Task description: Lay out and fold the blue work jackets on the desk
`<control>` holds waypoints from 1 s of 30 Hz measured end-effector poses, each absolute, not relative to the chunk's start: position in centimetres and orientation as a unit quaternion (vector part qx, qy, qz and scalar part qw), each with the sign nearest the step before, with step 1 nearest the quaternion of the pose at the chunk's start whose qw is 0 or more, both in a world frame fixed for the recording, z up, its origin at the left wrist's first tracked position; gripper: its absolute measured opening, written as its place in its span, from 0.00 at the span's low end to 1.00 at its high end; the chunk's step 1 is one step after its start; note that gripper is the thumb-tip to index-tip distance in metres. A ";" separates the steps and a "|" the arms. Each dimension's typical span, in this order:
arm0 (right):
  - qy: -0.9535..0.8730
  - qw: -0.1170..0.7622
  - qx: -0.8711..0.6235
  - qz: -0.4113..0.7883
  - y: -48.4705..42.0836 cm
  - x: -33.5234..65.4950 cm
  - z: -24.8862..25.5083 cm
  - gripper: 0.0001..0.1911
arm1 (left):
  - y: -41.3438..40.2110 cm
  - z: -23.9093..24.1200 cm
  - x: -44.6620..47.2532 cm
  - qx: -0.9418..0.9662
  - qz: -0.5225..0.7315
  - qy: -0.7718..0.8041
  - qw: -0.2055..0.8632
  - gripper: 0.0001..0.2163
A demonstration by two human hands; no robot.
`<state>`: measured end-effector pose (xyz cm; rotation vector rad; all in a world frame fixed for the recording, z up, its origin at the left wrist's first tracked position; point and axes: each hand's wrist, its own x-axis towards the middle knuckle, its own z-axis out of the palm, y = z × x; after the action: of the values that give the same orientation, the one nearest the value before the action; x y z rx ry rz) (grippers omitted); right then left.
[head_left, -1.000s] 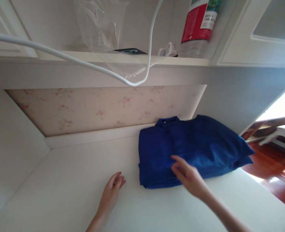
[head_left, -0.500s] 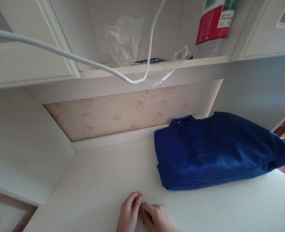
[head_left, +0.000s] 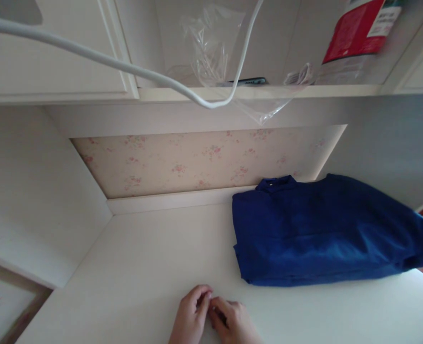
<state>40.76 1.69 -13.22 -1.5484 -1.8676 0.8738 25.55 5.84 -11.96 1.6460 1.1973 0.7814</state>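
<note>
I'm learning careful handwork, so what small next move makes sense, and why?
Perhaps ease the right hand from the left hand toward the blue garment: both hands are close together, while the garment lies untouched to their right.

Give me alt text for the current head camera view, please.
A person's left hand and right hand sit close together, fingers curled, over a white surface; whether they hold anything is unclear. A folded blue garment lies to the right. Above, a shelf holds a clear plastic bag and a red-labelled bottle; a white cable loops in front.
</note>
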 end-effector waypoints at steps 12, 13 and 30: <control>-0.711 0.289 -0.564 0.305 2.2 41.0 -15.7 0.10 | 6.1 -12.3 25.8 0.680 0.318 0.475 0.459 0.16; -0.710 0.290 -0.563 0.306 2.2 41.0 -15.6 0.10 | 6.1 -12.3 25.8 0.681 0.318 0.475 0.458 0.16; -0.694 0.290 -0.573 0.325 1.9 40.8 -14.1 0.10 | 5.9 -12.3 25.8 0.699 0.324 0.473 0.427 0.17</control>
<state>40.81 1.90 -14.08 -1.5283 -1.8513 0.8678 25.81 5.90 -12.34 1.7467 1.1809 0.8105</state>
